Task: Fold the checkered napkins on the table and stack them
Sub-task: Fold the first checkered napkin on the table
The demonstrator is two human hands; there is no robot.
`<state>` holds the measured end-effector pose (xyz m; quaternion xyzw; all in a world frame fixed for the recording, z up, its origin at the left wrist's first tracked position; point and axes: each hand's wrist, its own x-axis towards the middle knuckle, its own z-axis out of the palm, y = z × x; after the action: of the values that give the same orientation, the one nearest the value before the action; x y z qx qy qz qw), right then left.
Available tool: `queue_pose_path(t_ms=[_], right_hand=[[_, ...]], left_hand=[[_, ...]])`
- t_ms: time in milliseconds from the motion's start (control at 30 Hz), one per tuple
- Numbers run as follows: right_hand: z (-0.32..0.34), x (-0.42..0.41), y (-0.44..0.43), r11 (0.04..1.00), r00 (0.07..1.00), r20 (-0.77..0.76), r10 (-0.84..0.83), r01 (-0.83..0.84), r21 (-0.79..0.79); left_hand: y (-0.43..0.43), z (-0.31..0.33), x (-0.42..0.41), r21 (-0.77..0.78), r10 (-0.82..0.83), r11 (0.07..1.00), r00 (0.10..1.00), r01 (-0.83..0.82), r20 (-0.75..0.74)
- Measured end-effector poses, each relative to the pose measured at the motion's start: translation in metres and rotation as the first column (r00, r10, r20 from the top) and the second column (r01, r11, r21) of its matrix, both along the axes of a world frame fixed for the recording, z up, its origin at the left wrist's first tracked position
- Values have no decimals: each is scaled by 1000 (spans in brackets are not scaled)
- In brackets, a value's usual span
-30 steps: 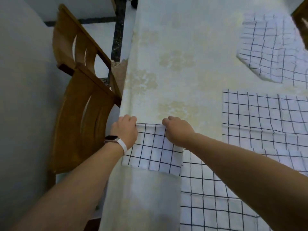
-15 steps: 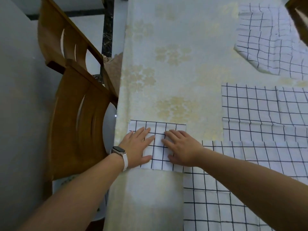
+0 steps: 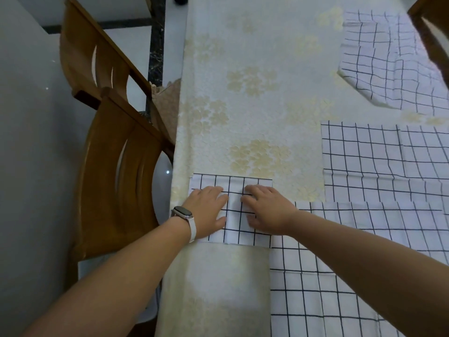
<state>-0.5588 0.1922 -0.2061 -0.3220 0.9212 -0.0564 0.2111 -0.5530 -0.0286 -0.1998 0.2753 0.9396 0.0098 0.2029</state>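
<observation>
A small folded checkered napkin [image 3: 234, 227], white with a black grid, lies near the table's left edge. My left hand [image 3: 206, 210], with a white-strapped watch on the wrist, rests flat on the napkin's left half. My right hand [image 3: 267, 210] lies flat on its right half, fingers spread. Neither hand grips anything. An unfolded checkered napkin [image 3: 340, 288] is spread under my right forearm. Another flat napkin [image 3: 379, 161] lies further back on the right. A rumpled napkin [image 3: 388, 64] sits at the far right.
The table [image 3: 255, 93] wears a cream cloth with pale flower prints, hanging over the near-left edge. Two wooden chairs [image 3: 116, 171] stand close against the left side. A dark wooden chair back [image 3: 435, 32] shows at the top right corner.
My hands went from pinching the napkin's far edge to lying flat on top of it, and have slid slightly back across the folded napkin.
</observation>
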Motion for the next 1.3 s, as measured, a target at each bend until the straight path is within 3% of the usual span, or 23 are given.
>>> queue_pose_path(t_ms=[100, 200, 367, 533, 667, 767, 967, 1167, 1300], right_hand=[[10, -11, 1, 993, 993, -23, -120, 119, -26], [12, -23, 8, 981, 981, -34, -193, 193, -2], [10, -39, 17, 960, 960, 11, -279, 279, 26], [10, -48, 1, 997, 996, -56, -67, 65, -32], [10, -58, -26, 980, 972, -130, 198, -199, 2], [9, -64, -39, 952, 942, -137, 305, -304, 31], [5, -71, -51, 978, 978, -12, 208, -207, 36], [-2, -74, -71, 963, 961, -61, 269, -270, 1], [-2, -74, -98, 961, 960, -53, 274, -275, -14]], left_hand=[[21, 3, 17, 129, -34, 991, 997, 44, -76], [53, 3, 40, 172, 21, 985, 999, -14, -42], [91, -4, 55, 215, 363, 911, 932, -353, -10], [72, -4, 65, 125, 619, 777, 785, -617, 25], [56, -7, 79, 97, 695, 713, 718, -695, 32], [52, -10, 91, 108, 724, 683, 689, -722, 26], [54, -11, 100, 160, 867, 484, 496, -860, 40], [15, -16, 91, 130, 957, 290, 291, -948, -17], [4, -21, 87, 99, 976, 219, 220, -971, -7]])
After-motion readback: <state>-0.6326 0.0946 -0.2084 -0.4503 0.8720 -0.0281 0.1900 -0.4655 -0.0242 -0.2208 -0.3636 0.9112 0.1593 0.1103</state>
